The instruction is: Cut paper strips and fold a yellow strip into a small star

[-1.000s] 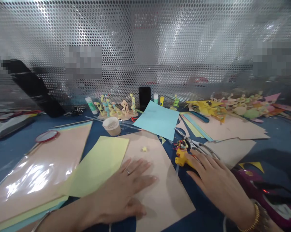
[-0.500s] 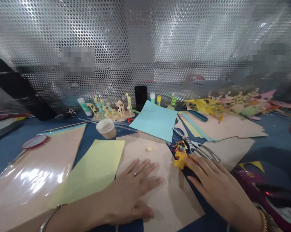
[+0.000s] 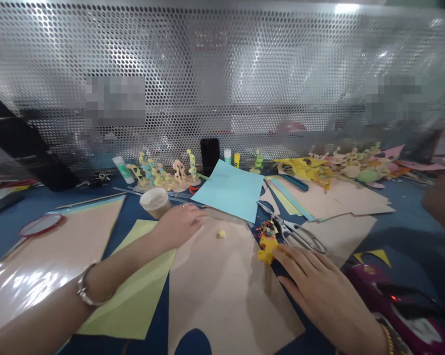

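Observation:
My left hand (image 3: 181,224) reaches over the top left corner of a pale pink paper sheet (image 3: 222,281), beside a paper cup (image 3: 154,201). Its fingers stretch to the right, loosely bent, and nothing shows in them. On the table right of the sheet rests my right hand (image 3: 318,286), fingers extended, the fingertips at a small yellow object (image 3: 268,249) with a tangle of coloured bits on top. Behind that hand lie scissors (image 3: 294,231). A tiny pale yellow piece (image 3: 221,234) sits on the pink sheet. Yellow paper (image 3: 133,296) lies under my left forearm.
Blue paper (image 3: 230,190) lies behind the pink sheet. Small paper figures (image 3: 163,175), a phone (image 3: 209,155) and glue sticks (image 3: 227,157) stand along the perforated metal screen (image 3: 215,64). At right are a magenta device (image 3: 392,310) with a red light and another person's hand (image 3: 442,197).
My left hand has lifted off the middle of the pink sheet and moved forward and left towards the cup. My right hand stays by the yellow object. The view has shifted slightly.

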A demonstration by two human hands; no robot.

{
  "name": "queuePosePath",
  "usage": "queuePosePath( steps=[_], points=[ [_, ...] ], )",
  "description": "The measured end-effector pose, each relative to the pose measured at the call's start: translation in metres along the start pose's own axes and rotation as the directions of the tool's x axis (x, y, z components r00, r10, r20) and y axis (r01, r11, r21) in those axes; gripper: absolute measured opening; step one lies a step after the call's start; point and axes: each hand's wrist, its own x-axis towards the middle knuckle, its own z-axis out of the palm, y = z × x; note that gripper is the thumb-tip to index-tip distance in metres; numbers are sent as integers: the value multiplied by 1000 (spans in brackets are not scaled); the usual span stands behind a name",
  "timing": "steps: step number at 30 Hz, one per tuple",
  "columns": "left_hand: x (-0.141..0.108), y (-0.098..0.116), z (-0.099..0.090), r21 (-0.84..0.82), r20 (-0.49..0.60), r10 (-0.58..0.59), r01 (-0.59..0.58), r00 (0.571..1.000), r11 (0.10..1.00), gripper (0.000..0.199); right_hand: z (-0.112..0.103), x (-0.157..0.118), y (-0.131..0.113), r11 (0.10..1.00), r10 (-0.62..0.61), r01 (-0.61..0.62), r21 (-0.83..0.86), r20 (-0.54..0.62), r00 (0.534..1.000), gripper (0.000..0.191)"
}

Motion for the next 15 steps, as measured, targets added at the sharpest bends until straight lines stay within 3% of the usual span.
queuePosePath(
  steps=[3,8,15],
  points=[
    [19,-11,5,39,-27,1,0,1000,999,31,-1,0,-1,1000,-7,7,-4,-12,1000,36],
    [43,-9,7,58,-72,-17,21,997,998,35,0,0,-1,1000,9,-9,13,36,999,32],
    [68,-3,9,27,17,-15,15,1000,1000,25,-2,2,-1,999,27,-28,19,63,998,37]
  ],
)
